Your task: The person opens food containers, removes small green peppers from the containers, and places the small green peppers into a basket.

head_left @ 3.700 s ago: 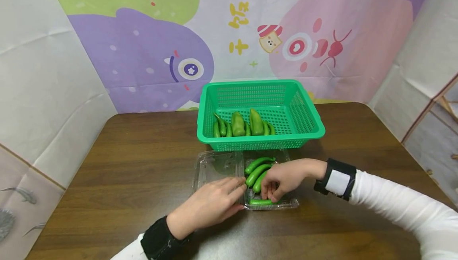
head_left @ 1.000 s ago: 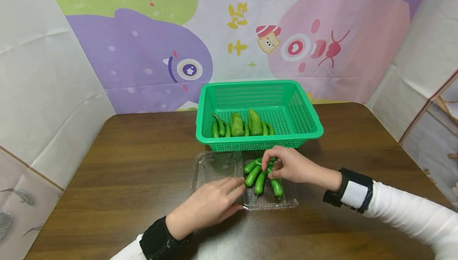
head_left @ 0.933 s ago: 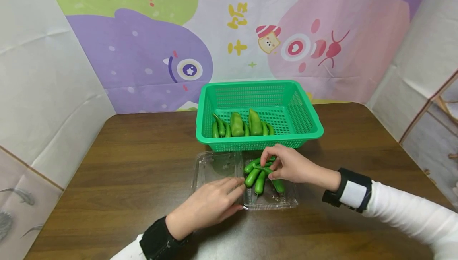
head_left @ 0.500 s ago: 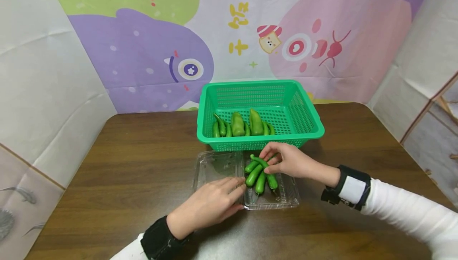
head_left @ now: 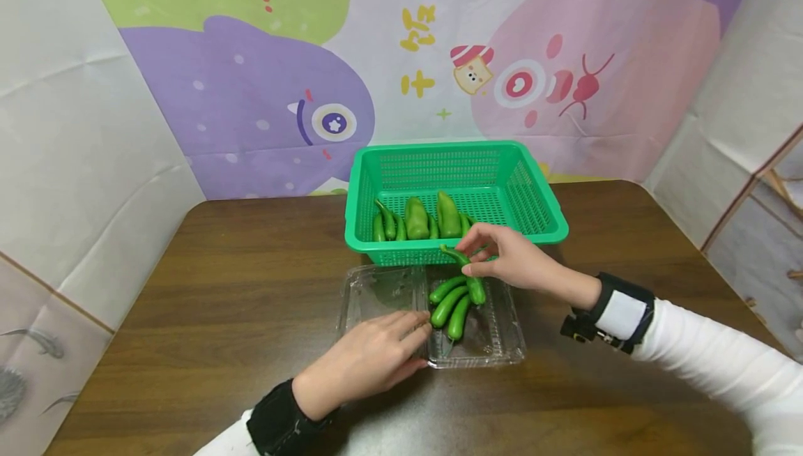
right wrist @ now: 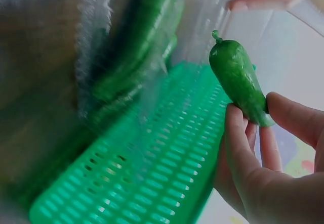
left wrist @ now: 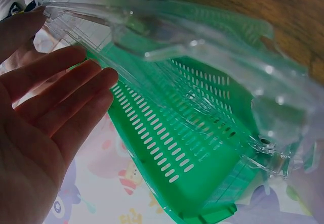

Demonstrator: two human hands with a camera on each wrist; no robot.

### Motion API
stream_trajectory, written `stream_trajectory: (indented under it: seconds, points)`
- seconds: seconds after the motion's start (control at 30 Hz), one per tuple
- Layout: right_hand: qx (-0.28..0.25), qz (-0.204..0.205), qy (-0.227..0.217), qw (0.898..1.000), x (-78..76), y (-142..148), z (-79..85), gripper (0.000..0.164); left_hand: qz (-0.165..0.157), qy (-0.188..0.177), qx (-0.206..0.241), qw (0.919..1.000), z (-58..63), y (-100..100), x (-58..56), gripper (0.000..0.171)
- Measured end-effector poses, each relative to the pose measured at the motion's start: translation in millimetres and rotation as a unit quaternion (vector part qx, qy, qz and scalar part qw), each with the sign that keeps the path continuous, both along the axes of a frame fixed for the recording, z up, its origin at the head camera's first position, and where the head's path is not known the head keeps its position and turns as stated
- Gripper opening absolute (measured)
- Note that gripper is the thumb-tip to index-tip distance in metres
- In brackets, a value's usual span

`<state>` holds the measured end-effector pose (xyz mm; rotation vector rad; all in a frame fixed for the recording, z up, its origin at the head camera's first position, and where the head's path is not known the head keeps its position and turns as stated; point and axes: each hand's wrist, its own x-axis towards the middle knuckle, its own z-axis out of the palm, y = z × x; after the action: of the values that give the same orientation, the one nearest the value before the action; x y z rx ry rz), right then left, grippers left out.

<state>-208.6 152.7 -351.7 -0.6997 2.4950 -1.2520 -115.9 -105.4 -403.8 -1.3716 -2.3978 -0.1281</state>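
Three slim green peppers (head_left: 449, 307) lay fanned out in the right half of a clear plastic container (head_left: 483, 358), and a fourth pepper (head_left: 476, 290) was in the person's right hand (head_left: 511, 257). Thumb and fingertips had it pinched, fat end down over the container's far part, thin end pointing far left. Left hand (head_left: 370, 355) had its fingers stretched out and loose (super relaxed, tbh), resting against the seam between the container's two halves. Just beyond sat a green basket (head_left: 401, 256) with two chunky peppers (head_left: 417, 219) and some skinny ones (head_left: 387, 222) lined up by its near wall. Everything was on a brown table (head_left: 263, 268), with a cartoon-print cloth (head_left: 251, 93) at the far side.
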Motion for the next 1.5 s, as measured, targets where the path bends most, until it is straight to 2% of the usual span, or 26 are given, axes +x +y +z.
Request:
stream_trajectory:
  seconds: [0.3, 0.6, 0.93, 1.23, 1.5]
  points:
    - [-0.008, -0.035, -0.001, 0.999, -16.3, -1.8, 18.7, 0.028, 0.001, -0.006, 0.001, 1.0000, -0.2, -0.9, 0.9, 0.038]
    - [-0.001, -0.055, 0.039, 0.998, -41.7, -4.2, 34.7, 0.029, 0.002, -0.005, -0.001, 1.0000, -0.3, -1.7, 1.1, 0.038]
    - [-0.004, -0.098, 0.049, 0.994, -69.3, -7.8, 49.0, 0.031, 0.000, -0.001, 0.000, 1.0000, -0.1, -2.0, 0.6, 0.038]
    - [-0.039, -0.122, 0.004, 0.992, -84.6, -17.2, 59.3, 0.030, 0.001, -0.005, -0.002, 1.0000, -0.4, -2.0, 0.1, 0.038]
    - [-0.058, -0.140, -0.005, 0.988, -101.0, -25.8, 61.5, 0.030, 0.000, 0.001, 0.000, 1.0000, -1.1, -0.8, -0.4, 0.038]
